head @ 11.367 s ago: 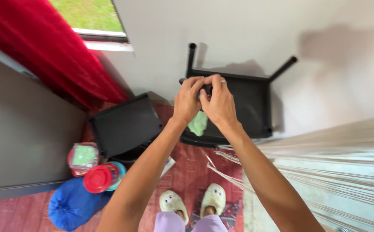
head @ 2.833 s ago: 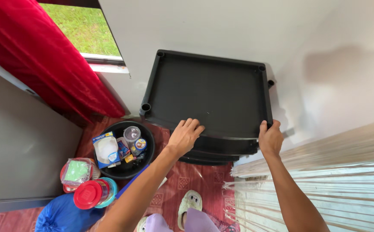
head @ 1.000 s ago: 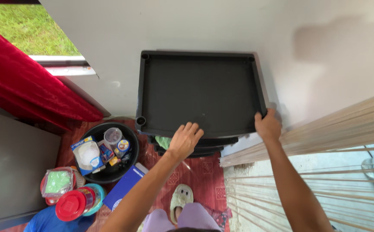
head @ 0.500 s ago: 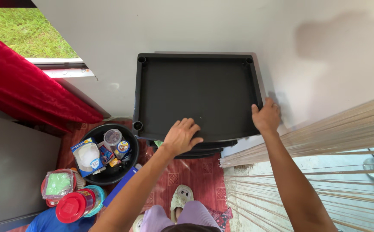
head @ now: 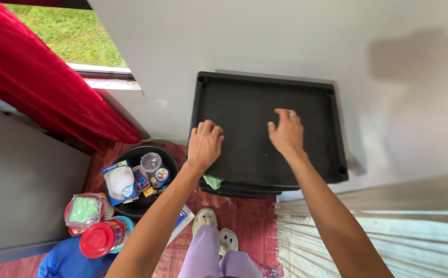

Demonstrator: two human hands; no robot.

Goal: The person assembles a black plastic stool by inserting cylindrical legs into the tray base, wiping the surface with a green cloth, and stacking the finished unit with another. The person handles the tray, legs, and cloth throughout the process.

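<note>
a: where are the hands?
b: left hand (head: 205, 143) lies spread at the near left of the black tray shelf (head: 244, 170); right hand (head: 286, 133) lies flat, fingers apart, mid-surface.
a: how far along?
b: the shelf sits stacked against the wall (head: 244, 36); nothing rests on it yet.
</note>
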